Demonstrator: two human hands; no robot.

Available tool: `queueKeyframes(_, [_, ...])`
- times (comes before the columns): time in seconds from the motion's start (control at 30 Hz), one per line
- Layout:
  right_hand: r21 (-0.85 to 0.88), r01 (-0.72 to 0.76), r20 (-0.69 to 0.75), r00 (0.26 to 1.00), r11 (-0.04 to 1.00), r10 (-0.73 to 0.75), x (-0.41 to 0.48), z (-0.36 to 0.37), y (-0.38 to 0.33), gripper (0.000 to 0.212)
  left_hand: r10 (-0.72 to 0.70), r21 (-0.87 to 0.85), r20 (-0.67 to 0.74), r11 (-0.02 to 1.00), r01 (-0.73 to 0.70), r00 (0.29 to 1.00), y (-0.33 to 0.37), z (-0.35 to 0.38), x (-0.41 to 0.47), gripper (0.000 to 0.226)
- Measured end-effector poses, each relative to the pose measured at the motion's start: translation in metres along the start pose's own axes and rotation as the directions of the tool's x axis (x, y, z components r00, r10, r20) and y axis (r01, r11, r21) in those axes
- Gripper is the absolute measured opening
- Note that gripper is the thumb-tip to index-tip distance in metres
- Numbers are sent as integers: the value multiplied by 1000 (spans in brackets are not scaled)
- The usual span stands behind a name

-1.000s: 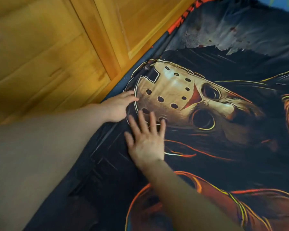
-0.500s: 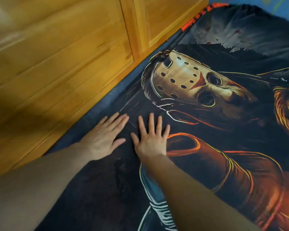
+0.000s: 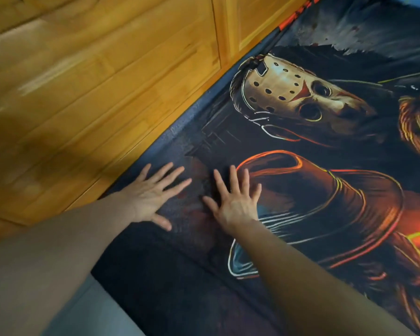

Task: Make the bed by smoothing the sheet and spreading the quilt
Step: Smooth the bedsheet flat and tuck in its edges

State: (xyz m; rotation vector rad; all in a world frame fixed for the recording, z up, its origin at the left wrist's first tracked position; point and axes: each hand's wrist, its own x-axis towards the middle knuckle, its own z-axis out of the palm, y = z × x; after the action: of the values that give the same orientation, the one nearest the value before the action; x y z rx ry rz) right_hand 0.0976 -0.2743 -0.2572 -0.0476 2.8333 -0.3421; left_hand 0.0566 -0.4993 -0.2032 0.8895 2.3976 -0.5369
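In the head view, the left hand (image 3: 153, 197) and right hand (image 3: 235, 202) lie flat, fingers spread and gripping nothing, side by side on the dark printed quilt (image 3: 313, 214). The quilt covers the bed, its left edge along the wooden wall panel (image 3: 95, 93), the hockey-mask print (image 3: 289, 93) farther right.

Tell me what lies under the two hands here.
Both hands, left and right, lie flat with fingers spread on the printed quilt. Whatever is beneath the quilt is covered and cannot be seen.
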Motion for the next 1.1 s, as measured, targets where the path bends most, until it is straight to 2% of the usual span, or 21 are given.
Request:
queueKeyframes(0.1, [-76,159,-26,987,984,-161,-55,41,-26,71,0,36,171,999,-6,985,8,41,-36,128])
queueKeyframes(0.2, [-81,427,91,903,900,-420,-137,81,-82,67,-1,102,241,994,-25,971,3,76,-87,117])
queueKeyframes(0.27, [-20,510,166,850,860,-500,-167,86,-105,62,30,85,180,995,-46,983,-10,72,-104,96])
queueKeyframes(0.3, [-1,495,142,860,869,-490,-173,85,-110,59,73,74,82,994,-79,994,-12,62,-104,83])
queueKeyframes(0.33, [9,429,51,902,903,-429,-174,82,-107,56,149,109,-48,984,-143,988,-9,46,-94,72])
queueKeyframes(0.4, [73,172,-136,977,982,-161,-165,66,-89,53,235,165,-256,966,-198,937,8,21,-65,46])
queueKeyframes(0.43, [109,32,-210,978,993,-8,-154,54,-75,54,224,130,-324,973,-191,919,22,10,-47,50])
queueKeyframes(0.5, [175,-234,-284,918,956,277,-145,34,-27,55,202,57,-356,979,-195,912,82,-14,-11,68])
queueKeyframes(0.57, [228,-407,-242,856,884,457,-144,27,31,55,209,34,-356,977,-211,911,152,-31,17,72])
queueKeyframes(0.6, [267,-461,-184,838,846,514,-148,28,52,55,240,19,-365,968,-250,900,178,-35,24,73])
queueKeyframes(0.67, [301,-582,-140,756,755,639,-185,43,104,56,380,84,-331,924,-374,864,241,-33,31,75])
queueKeyframes(0.73, [283,-705,-124,646,651,753,-244,63,152,56,580,207,-222,814,-543,784,295,-24,28,82])
queueKeyframes(0.77, [288,-773,-128,553,565,823,-283,73,173,57,677,277,-151,729,-626,721,319,-20,21,82])
queueKeyframes(0.8, [293,-849,-116,425,440,898,-328,82,190,57,764,335,-101,629,-701,637,340,-17,13,80])
queueKeyframes(0.87, [318,-934,-61,153,165,986,-413,96,210,57,900,439,-29,403,-803,435,369,-16,-3,70])
queueKeyframes(0.9, [333,-941,-25,52,58,998,-451,97,218,57,951,482,-31,284,-829,308,382,-20,-6,61])
queueKeyframes(0.93, [350,-936,16,-17,-22,1000,-476,93,225,57,980,497,-64,193,-846,187,392,-27,-4,51])
queueKeyframes(0.97, [372,-927,32,-43,-52,999,-487,87,232,57,984,495,-139,167,-853,112,401,-39,1,42])
queueKeyframes(1.0, [382,-924,-3,-18,-16,1000,-483,82,238,56,963,496,-239,228,-838,121,407,-49,11,37])
queueKeyframes(1.03, [383,-921,-92,43,75,995,-474,73,247,55,913,484,-358,360,-797,195,422,-66,22,39])
queueKeyframes(1.1, [332,-889,-260,236,316,936,-435,52,266,54,742,359,-462,657,-663,486,451,-105,42,62])
